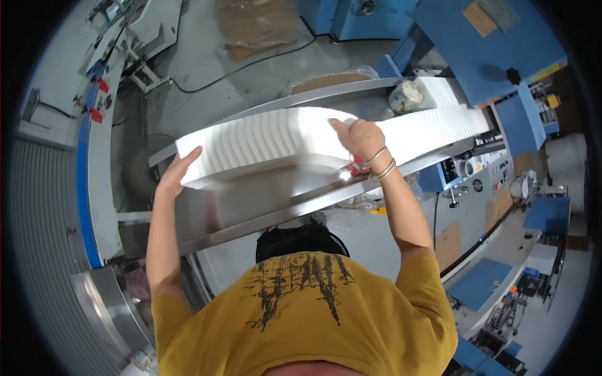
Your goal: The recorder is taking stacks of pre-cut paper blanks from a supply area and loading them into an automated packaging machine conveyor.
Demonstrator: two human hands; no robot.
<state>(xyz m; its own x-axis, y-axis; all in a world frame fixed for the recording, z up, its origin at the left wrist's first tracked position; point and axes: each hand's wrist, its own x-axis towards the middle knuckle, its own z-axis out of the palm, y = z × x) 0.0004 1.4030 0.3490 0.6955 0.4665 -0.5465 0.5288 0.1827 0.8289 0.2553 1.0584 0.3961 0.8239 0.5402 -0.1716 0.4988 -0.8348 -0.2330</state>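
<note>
A long white ribbed stack (pixel 251 138), seemingly of many thin sheets standing side by side, bows in an arch above a shiny metal trough (pixel 251 200). My left hand (pixel 174 174) presses on its left end, thumb over the top edge. My right hand (pixel 364 143), with bangles at the wrist, closes round its right end, thumb lying along the top. Below my right palm a small red item (pixel 356 165) shows; I cannot tell what it is. To the right, another white ribbed row (pixel 433 130) lies in the trough and runs up to a blue machine (pixel 495 50).
A round wrapped lump (pixel 406 97) sits in the trough behind the white row. A blue-edged machine frame (pixel 88 175) stands at left. Flat cardboard (pixel 257 25) and a black cable (pixel 238 76) lie on the floor beyond. Workbenches (pixel 495 282) line the right.
</note>
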